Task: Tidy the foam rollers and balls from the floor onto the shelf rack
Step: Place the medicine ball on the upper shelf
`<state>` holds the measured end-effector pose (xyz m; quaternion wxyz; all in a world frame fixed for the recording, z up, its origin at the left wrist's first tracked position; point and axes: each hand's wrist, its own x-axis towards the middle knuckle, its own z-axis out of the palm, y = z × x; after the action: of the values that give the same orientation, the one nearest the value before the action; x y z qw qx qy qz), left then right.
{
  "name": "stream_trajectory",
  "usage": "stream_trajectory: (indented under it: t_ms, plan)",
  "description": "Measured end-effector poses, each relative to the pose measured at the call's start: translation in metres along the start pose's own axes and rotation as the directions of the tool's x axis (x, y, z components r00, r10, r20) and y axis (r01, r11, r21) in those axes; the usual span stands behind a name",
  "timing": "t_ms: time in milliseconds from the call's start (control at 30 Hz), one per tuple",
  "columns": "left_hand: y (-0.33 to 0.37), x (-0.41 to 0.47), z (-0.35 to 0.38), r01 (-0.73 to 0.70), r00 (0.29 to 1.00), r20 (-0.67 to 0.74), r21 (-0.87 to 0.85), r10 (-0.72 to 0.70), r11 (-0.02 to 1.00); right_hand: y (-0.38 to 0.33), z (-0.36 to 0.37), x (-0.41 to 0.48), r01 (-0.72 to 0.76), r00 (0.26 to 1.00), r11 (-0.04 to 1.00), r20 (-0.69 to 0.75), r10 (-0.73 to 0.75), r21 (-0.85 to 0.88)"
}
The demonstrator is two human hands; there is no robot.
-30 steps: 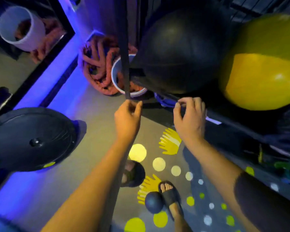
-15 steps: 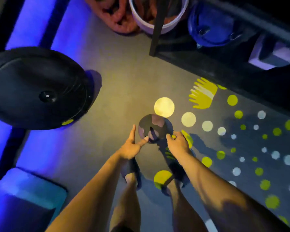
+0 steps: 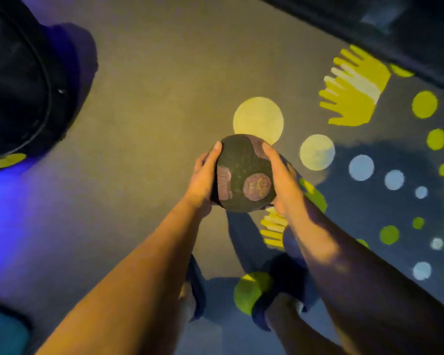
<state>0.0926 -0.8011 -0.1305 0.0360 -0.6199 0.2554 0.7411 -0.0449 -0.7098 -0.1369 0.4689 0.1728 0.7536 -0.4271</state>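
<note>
A dark ball with round reddish patches sits between my two hands at the middle of the head view, above the grey floor. My left hand grips its left side, fingers curved along the ball. My right hand grips its right side, fingers wrapped over the top edge. The dark bottom rail of the shelf rack crosses the top right corner. No foam rollers are in view.
A large black dome trainer lies on the floor at the left. A teal pad shows at the bottom left corner. Yellow and white dots and a yellow hand print mark the floor on the right. My sandalled feet stand below the ball.
My hands came down from the rack, reached the ball on the floor half a second ago, and now hold it on both sides, nearer the camera.
</note>
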Motion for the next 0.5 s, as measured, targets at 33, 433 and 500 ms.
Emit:
stream_trajectory:
  t_ms: [33, 433, 500]
  plan:
    - [0.003, -0.017, 0.009, -0.01, 1.0, -0.023, -0.012, 0.01, 1.0, 0.0, -0.009, -0.01, -0.001, 1.0, 1.0, 0.001, 0.001, 0.031]
    - [0.188, -0.46, 0.102, -0.306, 0.941, -0.133, 0.065, 0.313, 0.95, -0.25, -0.131, -0.416, -0.051, 0.992, 0.969, 0.126, 0.02, 0.243]
    - [0.239, -0.537, 0.125, -0.414, 0.895, -0.15, 0.067, 0.42, 0.908, -0.32, -0.152, -0.481, 0.039, 0.982, 0.954, 0.163, -0.091, 0.299]
